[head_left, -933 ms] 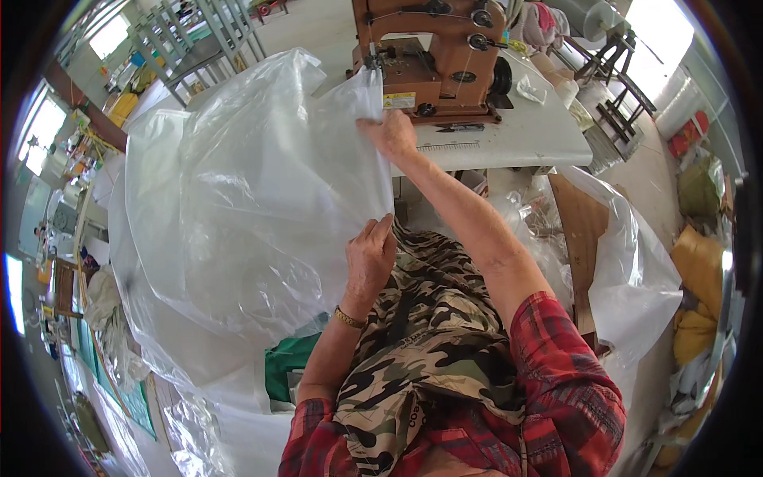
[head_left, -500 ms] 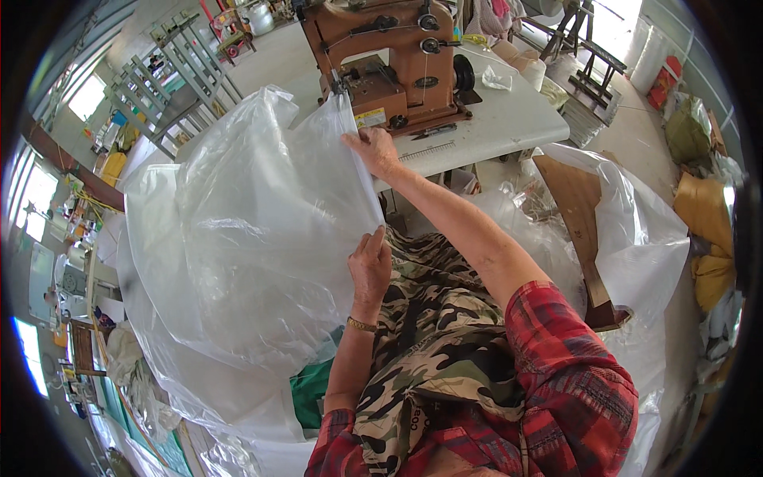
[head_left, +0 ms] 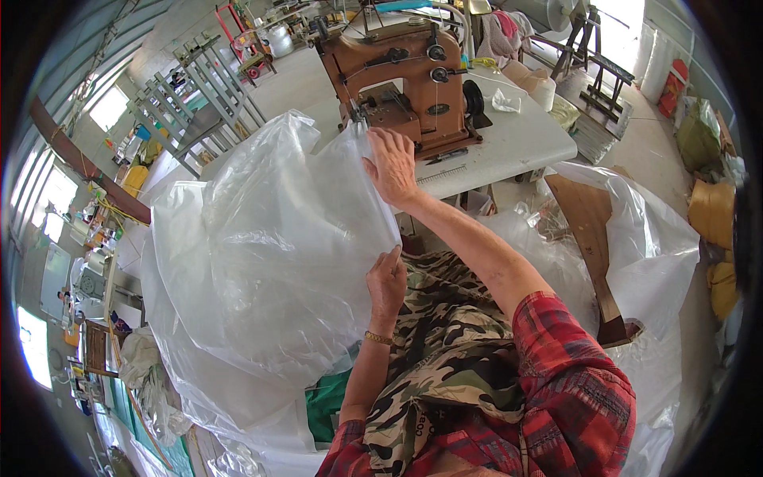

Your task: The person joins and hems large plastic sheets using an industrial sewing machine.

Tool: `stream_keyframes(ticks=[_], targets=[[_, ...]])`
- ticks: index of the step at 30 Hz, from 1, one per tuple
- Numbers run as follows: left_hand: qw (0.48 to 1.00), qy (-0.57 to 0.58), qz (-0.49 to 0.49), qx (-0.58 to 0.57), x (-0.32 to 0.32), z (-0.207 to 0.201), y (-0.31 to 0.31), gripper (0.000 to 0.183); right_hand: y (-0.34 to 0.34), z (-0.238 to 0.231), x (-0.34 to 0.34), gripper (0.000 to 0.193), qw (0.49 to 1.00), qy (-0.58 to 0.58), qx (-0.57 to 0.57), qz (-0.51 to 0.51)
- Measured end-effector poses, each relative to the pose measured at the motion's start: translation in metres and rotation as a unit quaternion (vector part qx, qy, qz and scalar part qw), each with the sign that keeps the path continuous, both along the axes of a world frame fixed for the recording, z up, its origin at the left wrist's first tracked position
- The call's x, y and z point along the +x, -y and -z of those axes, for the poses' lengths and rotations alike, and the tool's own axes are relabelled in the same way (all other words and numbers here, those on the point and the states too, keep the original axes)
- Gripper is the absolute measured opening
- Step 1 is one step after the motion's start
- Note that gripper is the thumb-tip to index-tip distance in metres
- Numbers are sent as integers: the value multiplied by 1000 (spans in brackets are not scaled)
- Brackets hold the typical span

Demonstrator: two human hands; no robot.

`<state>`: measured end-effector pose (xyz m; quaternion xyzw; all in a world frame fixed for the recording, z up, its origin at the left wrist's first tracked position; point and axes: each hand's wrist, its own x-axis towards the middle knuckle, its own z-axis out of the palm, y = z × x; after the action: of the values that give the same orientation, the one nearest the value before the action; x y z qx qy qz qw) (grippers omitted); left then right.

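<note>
A large clear plastic sheet [head_left: 270, 238] spreads over my left side, its right edge running up to the needle area of a brown sewing machine [head_left: 441, 87]. My left hand [head_left: 387, 282] is closed on that edge at its lower end, pinching it between thumb and fingers. Close to the needle, my right hand [head_left: 391, 167] lies beside the upper part of the edge with its fingers stretched out. The sheet's top corner sits under the machine's presser foot, partly hidden by plastic and my fingers.
The machine stands on a pale table [head_left: 524, 147]. To the right, more clear plastic [head_left: 656, 246] hangs near a brown board [head_left: 584, 230]. A grey metal rack [head_left: 191, 119] stands at far left. A camouflage apron [head_left: 453, 350] covers my lap.
My right hand has loosened its pinch on the sheet's edge and stretched its fingers toward the needle. My left hand keeps its hold. The whole view has shifted slightly.
</note>
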<state>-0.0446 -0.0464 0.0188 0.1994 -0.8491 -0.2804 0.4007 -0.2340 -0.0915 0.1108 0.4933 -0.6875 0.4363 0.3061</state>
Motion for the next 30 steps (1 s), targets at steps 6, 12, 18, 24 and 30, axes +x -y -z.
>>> stream_keyframes(ticks=[6,12,18,24,30], targets=[[999,-26,11,31,-1,0,1,26,22,-10,-16,63,981,-106,154,52],[997,-35,14,71,1,1,2,26,29,-24,-15,69,976,-55,207,29],[996,-75,3,47,5,13,5,27,23,-70,-19,57,967,-109,222,-55],[998,-57,13,29,3,7,-2,28,51,-160,-59,45,950,-307,-31,55],[998,-36,10,50,9,1,-2,30,48,-251,-50,48,991,-98,-62,61]])
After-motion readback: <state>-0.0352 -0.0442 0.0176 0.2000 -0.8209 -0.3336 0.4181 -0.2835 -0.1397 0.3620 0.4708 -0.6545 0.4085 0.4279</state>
